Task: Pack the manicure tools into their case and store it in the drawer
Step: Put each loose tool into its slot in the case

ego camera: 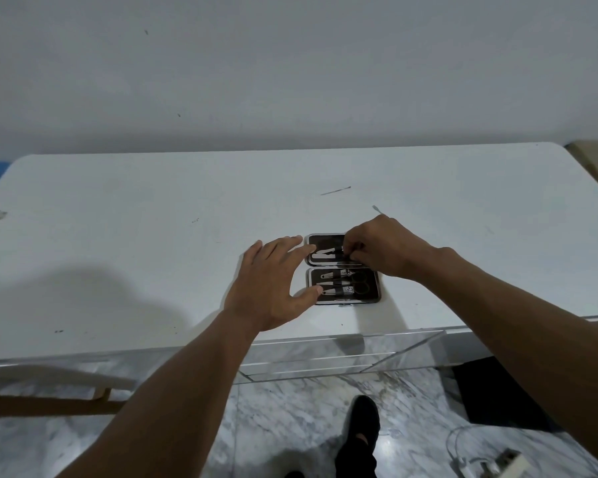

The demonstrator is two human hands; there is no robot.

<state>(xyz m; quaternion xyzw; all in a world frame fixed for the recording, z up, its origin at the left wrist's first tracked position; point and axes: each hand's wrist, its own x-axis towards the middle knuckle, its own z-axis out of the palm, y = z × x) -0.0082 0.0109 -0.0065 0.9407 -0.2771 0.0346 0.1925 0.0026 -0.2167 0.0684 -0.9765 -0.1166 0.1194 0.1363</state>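
We see the case lying open and flat on the white table, near its front edge, its two dark halves one behind the other. The near half holds clippers and scissors under their straps.

The left hand is spread wide with its fingers straight. Its fingertips touch the left edge of the far half and its thumb rests against the left edge of the near half; it grips nothing.

The right hand hangs over the far half with its fingers curled tight, pinching a small tool that lies in that half. We cannot tell what kind of tool it is.

Two thin metal tools lie loose on the table beyond the case: a pick further back and a second one just behind the right hand.

A clear drawer stands out from the table's front edge, just below the case.
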